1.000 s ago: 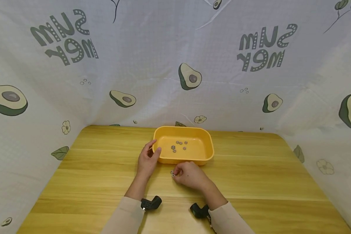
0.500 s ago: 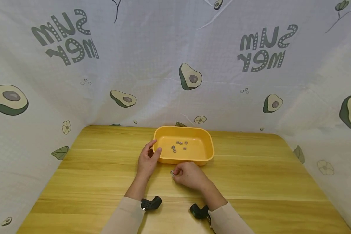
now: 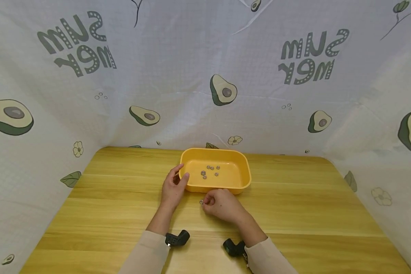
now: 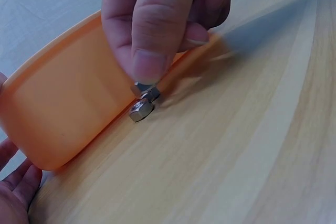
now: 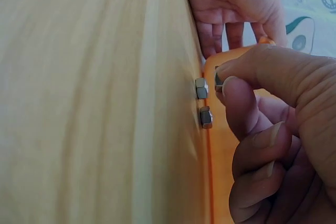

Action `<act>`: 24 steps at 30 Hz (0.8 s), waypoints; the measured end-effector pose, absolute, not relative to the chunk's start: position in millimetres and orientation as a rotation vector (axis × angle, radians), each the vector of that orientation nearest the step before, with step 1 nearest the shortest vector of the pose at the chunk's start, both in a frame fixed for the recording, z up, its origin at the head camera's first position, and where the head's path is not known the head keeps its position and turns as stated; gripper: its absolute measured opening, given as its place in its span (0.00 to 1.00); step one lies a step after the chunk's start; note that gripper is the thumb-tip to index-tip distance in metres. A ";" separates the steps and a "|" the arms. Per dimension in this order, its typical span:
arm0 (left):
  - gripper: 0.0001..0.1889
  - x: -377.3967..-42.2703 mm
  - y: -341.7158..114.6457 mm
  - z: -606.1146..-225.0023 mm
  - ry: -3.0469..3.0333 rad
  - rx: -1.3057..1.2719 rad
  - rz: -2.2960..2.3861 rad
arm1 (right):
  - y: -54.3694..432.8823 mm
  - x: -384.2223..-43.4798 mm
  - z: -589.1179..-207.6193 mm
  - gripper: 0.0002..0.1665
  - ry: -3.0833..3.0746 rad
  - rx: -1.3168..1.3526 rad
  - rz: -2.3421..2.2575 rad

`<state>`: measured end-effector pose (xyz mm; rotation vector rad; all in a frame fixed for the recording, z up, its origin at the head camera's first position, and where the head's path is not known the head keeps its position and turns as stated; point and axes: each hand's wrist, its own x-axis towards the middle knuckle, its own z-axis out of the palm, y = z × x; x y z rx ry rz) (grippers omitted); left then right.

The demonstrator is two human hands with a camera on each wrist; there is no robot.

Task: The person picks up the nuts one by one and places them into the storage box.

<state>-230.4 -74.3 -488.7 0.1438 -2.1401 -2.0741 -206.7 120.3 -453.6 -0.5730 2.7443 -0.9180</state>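
Observation:
A yellow plastic tray stands on the table, with several small metal nuts scattered on its floor. My left hand holds the tray's left end, thumb at the front corner and fingers along the side. In front of the tray my right hand pinches a hex nut between thumb and index finger, just above the table. Two more hex nuts, one nearer and one behind it, lie on the wood by the tray's front wall. The pinched nut is mostly covered by the fingertips.
A wooden table extends to both sides and in front of the tray. Behind it hangs a white cloth printed with avocados. Each wrist wears a black camera.
My right fingers have taken up a nut; in the head view one nut shows at the fingertips where two showed before. The left hand and tray stay put.

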 end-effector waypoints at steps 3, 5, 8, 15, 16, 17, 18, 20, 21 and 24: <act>0.27 -231.3 -74.5 -490.2 -2.142 0.141 -2.066 | 120.1 -206.5 -452.1 0.07 2.747 -0.561 -0.925; 0.27 -231.6 -74.5 -491.0 -2.144 0.135 -2.059 | 119.9 -206.2 -451.1 0.07 2.750 -0.562 -0.929; 0.27 -231.6 -74.4 -490.7 -2.146 0.144 -2.058 | 119.7 -205.8 -449.8 0.06 2.754 -0.566 -0.930; 0.26 -231.0 -74.7 -490.3 -2.141 0.156 -2.082 | 119.0 -204.8 -448.5 0.06 2.745 -0.576 -0.962; 0.26 -230.8 -74.6 -490.0 -2.141 0.158 -2.084 | 118.8 -204.4 -447.6 0.06 2.738 -0.568 -0.973; 0.26 -230.6 -74.6 -489.6 -2.143 0.160 -2.083 | 118.4 -203.8 -445.8 0.06 2.730 -0.557 -0.985; 0.26 -230.4 -74.4 -489.2 -2.145 0.161 -2.081 | 118.1 -203.2 -443.9 0.06 2.727 -0.546 -0.991; 0.26 -230.6 -74.0 -488.8 -2.151 0.169 -2.073 | 117.7 -201.5 -438.5 0.06 2.718 -0.520 -1.004; 0.26 -230.5 -73.9 -488.6 -2.152 0.164 -2.067 | 117.4 -200.6 -435.2 0.06 2.721 -0.514 -1.008; 0.26 -231.2 -73.5 -488.8 -2.155 0.169 -2.060 | 117.6 -198.7 -425.7 0.06 2.757 -0.514 -1.001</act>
